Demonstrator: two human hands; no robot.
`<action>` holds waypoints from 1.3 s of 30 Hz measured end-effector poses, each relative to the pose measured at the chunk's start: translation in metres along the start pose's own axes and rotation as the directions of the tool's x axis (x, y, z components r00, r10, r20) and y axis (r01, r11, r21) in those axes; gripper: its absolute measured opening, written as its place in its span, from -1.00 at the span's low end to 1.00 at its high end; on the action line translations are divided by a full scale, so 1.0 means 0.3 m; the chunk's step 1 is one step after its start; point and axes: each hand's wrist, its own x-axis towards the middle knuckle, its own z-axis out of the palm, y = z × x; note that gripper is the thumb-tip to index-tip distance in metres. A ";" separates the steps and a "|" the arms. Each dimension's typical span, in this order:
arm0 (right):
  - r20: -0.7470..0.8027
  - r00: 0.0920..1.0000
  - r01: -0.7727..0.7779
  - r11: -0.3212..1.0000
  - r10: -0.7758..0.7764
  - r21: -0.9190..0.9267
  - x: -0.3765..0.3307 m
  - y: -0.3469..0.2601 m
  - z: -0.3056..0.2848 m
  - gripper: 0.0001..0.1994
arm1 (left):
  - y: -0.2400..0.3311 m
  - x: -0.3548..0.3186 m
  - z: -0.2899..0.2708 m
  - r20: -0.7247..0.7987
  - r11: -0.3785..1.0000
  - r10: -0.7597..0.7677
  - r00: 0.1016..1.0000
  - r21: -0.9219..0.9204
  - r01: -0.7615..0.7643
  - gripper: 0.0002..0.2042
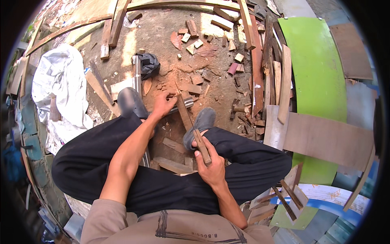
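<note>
My right hand [211,164] is closed round the wooden handle of a handsaw [202,146]. Its thin blade, seen nearly edge-on, points away from me beside a narrow wooden strip [185,114]. Ahead and to the left, my left hand [163,104] has its fingers curled together near the far end of the strip. What those fingers hold, if anything, I cannot make out. A metal bar [183,104] runs crosswise under the strip, between my two dark shoes. Reddish sawdust and small wood offcuts [191,88] lie just beyond the blade.
Several wood blocks [191,28] are scattered over the ground ahead. Long boards [256,69] and a green panel [315,69] lie at the right. At the left is a white sack [61,81]; a black plastic bag [150,65] sits beyond my left shoe.
</note>
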 end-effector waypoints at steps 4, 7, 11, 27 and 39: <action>-0.007 1.000 0.014 0.999 -0.014 -0.036 -0.018 -0.004 -0.016 -0.55 | 0.074 -0.019 0.008 -0.105 0.998 0.000 0.995 0.066 0.006 -0.69; 0.031 0.999 0.012 0.999 -0.010 -0.051 -0.015 -0.021 -0.029 -0.53 | 0.045 0.011 -0.005 -0.128 0.997 0.003 0.992 0.076 0.007 -0.71; 0.049 0.999 0.026 0.996 -0.022 -0.089 -0.042 -0.048 -0.030 -0.51 | 0.025 0.010 -0.025 -0.091 0.983 0.096 0.991 0.162 -0.081 -0.74; 0.119 0.993 0.030 0.996 -0.020 -0.082 -0.066 -0.090 0.015 -0.43 | 0.075 0.020 0.026 -0.157 0.987 0.037 0.987 0.157 -0.012 -0.79; 0.104 0.994 -0.032 0.997 0.039 -0.069 -0.063 -0.063 -0.045 -0.49 | 0.079 0.024 0.033 -0.080 0.978 0.110 0.991 0.188 -0.093 -0.76</action>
